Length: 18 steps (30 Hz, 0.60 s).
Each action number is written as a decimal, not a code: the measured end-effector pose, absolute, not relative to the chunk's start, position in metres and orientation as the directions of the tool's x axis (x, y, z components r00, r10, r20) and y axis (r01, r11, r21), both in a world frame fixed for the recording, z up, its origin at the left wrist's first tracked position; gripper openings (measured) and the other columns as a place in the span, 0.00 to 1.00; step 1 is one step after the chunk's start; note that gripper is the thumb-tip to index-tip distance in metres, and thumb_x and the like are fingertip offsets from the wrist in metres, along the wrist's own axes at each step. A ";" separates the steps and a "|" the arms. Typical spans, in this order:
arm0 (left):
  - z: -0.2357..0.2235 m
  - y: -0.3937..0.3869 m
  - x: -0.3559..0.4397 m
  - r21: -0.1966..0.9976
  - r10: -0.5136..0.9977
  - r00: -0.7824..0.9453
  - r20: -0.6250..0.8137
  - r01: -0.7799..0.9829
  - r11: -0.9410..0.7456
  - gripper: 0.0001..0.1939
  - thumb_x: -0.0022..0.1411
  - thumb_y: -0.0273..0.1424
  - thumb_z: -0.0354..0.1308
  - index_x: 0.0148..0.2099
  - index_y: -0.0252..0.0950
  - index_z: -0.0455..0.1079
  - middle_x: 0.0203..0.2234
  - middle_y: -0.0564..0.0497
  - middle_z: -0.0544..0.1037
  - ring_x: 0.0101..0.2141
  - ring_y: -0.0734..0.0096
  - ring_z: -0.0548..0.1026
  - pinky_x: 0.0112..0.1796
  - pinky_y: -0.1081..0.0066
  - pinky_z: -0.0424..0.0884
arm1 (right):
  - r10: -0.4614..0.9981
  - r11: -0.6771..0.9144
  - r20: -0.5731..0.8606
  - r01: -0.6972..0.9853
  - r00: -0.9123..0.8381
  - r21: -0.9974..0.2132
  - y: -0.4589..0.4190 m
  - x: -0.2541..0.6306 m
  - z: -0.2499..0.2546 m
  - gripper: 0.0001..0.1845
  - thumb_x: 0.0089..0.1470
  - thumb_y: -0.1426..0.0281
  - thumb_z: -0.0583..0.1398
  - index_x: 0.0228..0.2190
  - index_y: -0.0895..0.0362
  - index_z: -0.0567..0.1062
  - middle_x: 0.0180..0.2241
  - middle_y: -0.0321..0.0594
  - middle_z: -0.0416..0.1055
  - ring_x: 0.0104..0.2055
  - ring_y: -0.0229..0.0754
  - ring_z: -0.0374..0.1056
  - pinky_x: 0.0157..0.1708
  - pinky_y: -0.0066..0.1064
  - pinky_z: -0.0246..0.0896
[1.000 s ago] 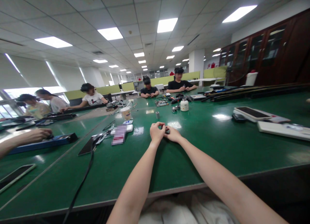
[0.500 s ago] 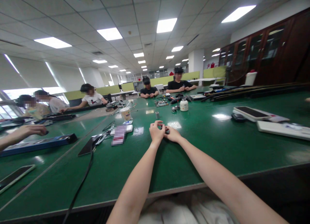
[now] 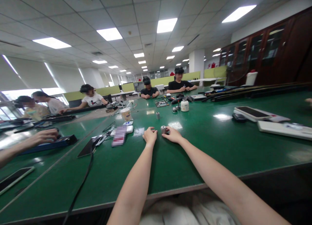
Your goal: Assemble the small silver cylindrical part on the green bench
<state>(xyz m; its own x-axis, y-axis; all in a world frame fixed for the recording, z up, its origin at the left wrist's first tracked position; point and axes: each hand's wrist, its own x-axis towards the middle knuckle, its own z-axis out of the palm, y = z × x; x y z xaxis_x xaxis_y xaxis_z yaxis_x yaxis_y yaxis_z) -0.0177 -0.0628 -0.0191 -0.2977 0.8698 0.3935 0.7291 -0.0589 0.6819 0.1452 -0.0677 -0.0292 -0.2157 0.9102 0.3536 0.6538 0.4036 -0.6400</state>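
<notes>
A small grey metal cylinder (image 3: 163,129) stands upright at my right hand (image 3: 172,135), whose thumb and fingers are closed around its right side. To its left, my left hand (image 3: 149,136) is near the table surface, apart from the cylinder. Its fingers are loosely bent with nothing visible in them. Just beyond both hands, a second small metal cylinder (image 3: 158,115) stands upright on the green table (image 3: 175,166).
Farther back are a white jar (image 3: 184,105), a circuit board (image 3: 162,103) and several tools. On the left lie a phone-like slab (image 3: 85,148) with a cable and a plastic cup (image 3: 126,114). A co-worker's hand (image 3: 47,136) is over a blue strip. White devices (image 3: 285,130) lie right.
My hands, together before, have parted; the left moved left. The cylinder between them now shows at my right hand. The co-worker's hand at the left reached farther right.
</notes>
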 end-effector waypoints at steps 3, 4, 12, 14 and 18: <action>-0.024 -0.059 -0.020 0.673 0.859 -0.322 0.398 0.738 -0.035 0.13 0.52 0.31 0.63 0.42 0.43 0.72 0.36 0.48 0.82 0.47 0.59 0.75 0.49 0.57 0.61 | 0.911 0.402 0.350 0.658 -0.218 -0.637 -0.068 0.146 -0.029 0.23 0.49 0.61 0.63 0.48 0.53 0.71 0.44 0.39 0.75 0.43 0.44 0.72 0.42 0.33 0.64; -0.024 -0.059 -0.020 0.675 0.856 -0.322 0.404 0.737 -0.041 0.13 0.52 0.31 0.63 0.42 0.43 0.73 0.36 0.49 0.82 0.47 0.59 0.75 0.49 0.57 0.61 | 0.911 0.401 0.348 0.659 -0.218 -0.636 -0.068 0.146 -0.028 0.23 0.49 0.61 0.63 0.48 0.53 0.71 0.44 0.39 0.75 0.43 0.44 0.72 0.42 0.33 0.64; -0.014 -0.064 -0.015 0.696 0.771 -0.338 0.540 0.694 -0.184 0.14 0.57 0.31 0.58 0.47 0.43 0.69 0.36 0.50 0.82 0.46 0.58 0.73 0.47 0.59 0.62 | 0.913 0.397 0.347 0.659 -0.214 -0.639 -0.068 0.146 -0.029 0.23 0.49 0.60 0.64 0.47 0.52 0.71 0.44 0.39 0.75 0.43 0.44 0.72 0.41 0.33 0.64; -0.008 -0.068 -0.010 0.656 0.693 -0.330 0.641 0.703 -0.273 0.14 0.59 0.31 0.57 0.49 0.42 0.67 0.36 0.49 0.81 0.46 0.59 0.72 0.47 0.61 0.62 | 0.913 0.398 0.349 0.655 -0.212 -0.643 -0.068 0.146 -0.029 0.23 0.49 0.60 0.64 0.47 0.51 0.71 0.44 0.39 0.75 0.43 0.44 0.72 0.41 0.33 0.64; 0.001 -0.077 0.001 0.552 0.603 -0.258 0.755 0.746 -0.372 0.12 0.60 0.30 0.55 0.48 0.39 0.67 0.35 0.48 0.80 0.46 0.60 0.71 0.48 0.62 0.61 | 0.918 0.384 0.342 0.662 -0.200 -0.644 -0.068 0.145 -0.028 0.24 0.48 0.61 0.64 0.48 0.51 0.71 0.44 0.38 0.75 0.43 0.45 0.72 0.41 0.33 0.64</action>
